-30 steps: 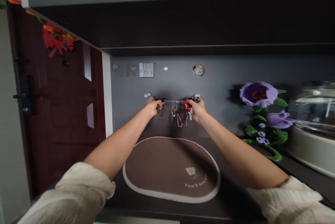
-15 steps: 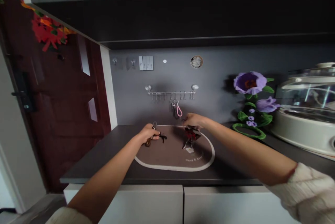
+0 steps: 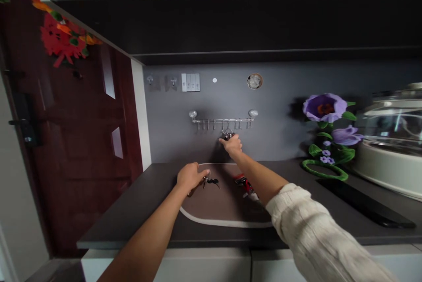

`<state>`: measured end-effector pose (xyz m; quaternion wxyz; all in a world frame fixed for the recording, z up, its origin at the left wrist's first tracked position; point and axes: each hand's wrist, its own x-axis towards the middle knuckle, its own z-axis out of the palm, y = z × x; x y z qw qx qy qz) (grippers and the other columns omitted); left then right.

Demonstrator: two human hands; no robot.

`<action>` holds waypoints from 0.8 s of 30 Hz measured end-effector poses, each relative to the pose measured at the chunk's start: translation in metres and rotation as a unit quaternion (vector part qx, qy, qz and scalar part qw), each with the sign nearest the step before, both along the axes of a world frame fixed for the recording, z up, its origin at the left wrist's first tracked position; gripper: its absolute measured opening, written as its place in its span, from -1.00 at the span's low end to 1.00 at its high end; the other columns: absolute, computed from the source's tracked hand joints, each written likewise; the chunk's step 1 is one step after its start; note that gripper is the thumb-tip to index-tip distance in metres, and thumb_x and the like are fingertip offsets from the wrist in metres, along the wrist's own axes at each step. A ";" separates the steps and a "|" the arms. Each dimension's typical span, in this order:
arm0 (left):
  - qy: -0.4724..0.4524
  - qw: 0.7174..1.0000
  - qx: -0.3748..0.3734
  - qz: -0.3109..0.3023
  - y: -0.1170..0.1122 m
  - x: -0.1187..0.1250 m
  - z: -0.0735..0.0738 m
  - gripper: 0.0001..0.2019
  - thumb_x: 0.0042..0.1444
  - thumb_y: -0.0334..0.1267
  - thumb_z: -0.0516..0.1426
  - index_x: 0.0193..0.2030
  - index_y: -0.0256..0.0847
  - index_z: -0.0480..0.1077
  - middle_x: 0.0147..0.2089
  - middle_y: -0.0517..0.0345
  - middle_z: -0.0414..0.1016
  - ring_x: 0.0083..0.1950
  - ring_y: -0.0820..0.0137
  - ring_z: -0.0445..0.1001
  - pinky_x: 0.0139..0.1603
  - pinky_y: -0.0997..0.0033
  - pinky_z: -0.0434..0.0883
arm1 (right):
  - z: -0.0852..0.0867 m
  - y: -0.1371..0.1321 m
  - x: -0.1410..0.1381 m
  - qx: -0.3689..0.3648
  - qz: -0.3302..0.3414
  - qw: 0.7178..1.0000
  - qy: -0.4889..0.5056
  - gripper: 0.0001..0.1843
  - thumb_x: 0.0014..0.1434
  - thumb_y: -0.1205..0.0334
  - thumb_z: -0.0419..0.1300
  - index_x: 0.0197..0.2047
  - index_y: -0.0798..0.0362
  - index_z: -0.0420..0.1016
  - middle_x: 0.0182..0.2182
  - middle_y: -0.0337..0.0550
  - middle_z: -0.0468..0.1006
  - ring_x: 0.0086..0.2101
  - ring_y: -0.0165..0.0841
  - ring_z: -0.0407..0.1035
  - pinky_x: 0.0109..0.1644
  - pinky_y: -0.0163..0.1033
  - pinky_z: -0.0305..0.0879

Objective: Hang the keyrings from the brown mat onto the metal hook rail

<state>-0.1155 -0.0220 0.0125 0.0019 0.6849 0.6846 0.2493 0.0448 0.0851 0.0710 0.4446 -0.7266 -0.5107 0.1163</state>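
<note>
My left hand is closed just above the brown mat, holding a bunch of keys; dark and metal parts stick out past its fingertips. Higher up, at the wall, my right hand has its fingers round a second set of keys, whose ring still hangs on a hook of the metal hook rail. Its pink strap is hidden by the hand. Below my right forearm, a red and black item lies on the mat, partly covered.
Purple felt flowers and a white appliance with a clear top stand at the right. A long black object lies before them. Overhead runs a dark shelf; a dark red door is at the left.
My right hand has left the red and black item, which now lies lower on the mat, and moved up to the hanging keys. My left hand keeps its keys. The view has shifted slightly.
</note>
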 end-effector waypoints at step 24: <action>-0.038 0.999 0.015 0.030 0.008 -0.006 -0.004 -0.56 0.06 0.03 -0.14 -0.30 -0.23 0.41 -0.26 -0.03 0.48 -0.20 0.34 0.42 -0.31 0.47 0.24 | 0.018 -0.048 0.007 -0.042 0.319 0.913 0.250 -0.83 -0.09 0.46 0.14 -0.63 0.15 0.25 -0.75 -0.22 0.34 -0.72 -0.52 0.19 -0.70 -0.42 0.08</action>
